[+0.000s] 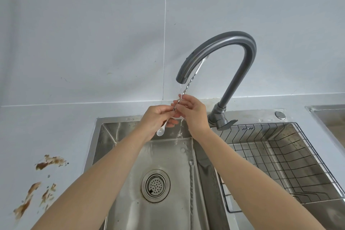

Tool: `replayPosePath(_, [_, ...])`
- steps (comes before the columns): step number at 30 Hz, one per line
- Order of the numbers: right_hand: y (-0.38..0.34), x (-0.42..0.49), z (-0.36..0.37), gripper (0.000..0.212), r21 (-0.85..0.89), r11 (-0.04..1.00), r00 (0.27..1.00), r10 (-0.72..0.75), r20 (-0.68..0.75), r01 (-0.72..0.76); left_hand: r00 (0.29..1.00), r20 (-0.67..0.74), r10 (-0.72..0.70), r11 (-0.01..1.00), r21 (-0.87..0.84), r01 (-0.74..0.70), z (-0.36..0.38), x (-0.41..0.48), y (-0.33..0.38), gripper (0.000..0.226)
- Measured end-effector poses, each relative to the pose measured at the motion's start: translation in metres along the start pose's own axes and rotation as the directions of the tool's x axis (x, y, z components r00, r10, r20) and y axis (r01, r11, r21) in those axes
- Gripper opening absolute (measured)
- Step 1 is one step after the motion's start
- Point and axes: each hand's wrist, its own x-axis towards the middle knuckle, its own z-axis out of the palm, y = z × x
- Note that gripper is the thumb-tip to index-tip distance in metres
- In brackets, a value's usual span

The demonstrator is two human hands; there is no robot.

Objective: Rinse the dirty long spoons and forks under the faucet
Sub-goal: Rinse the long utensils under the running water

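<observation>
view from above of a person's two bare forearms reaching over a steel double sink (100, 136). both hands hold one long spoon (160, 132) with a twisted handle, tilted, bowl down and to the left, its upper end rising behind the spout of the grey curved faucet (224, 43). the left hand (158, 115) pinches the handle just above the bowl; the right hand (192, 112) has its fingers curled round the handle higher up. a thin stream of water (180, 87) falls from the spout onto the fingers and handle and runs into the left basin. a second long utensil (191, 192) lies along that basin's right wall, beside the drain strainer (155, 185). a wire basket (280, 155) sits in the right basin. brown stains (46, 162) mark the worktop (56, 127) on the left.
</observation>
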Motion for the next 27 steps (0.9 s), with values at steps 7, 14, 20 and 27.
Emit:
replayPosePath(7, [-0.003, 0.003, 0.000, 0.020, -0.036, 0.999, 0.994, -0.034, -0.106, 0.031, 0.999, -0.009, 0.052, 0.983, 0.175, -0.050, 0.008, 0.007, 0.002, 0.022])
replayPosePath(14, [-0.006, 0.004, 0.001, 0.020, -0.098, 0.995, 0.993, -0.046, -0.106, 0.035, 0.990, -0.037, 0.133, 0.936, 0.334, -0.113, 0.012, 0.011, 0.002, 0.017])
replayPosePath(20, [-0.006, 0.001, 0.000, 0.021, -0.102, 0.994, 0.998, -0.049, -0.043, 0.044, 0.985, -0.054, 0.166, 0.918, 0.373, -0.134, 0.005, 0.003, 0.001, 0.017])
replayPosePath(27, [-0.007, -0.006, 0.011, 0.005, 0.021, 0.999, 0.999, 0.039, -0.030, -0.038, 0.988, -0.018, 0.156, 0.912, 0.386, -0.138, -0.006, -0.012, -0.006, 0.013])
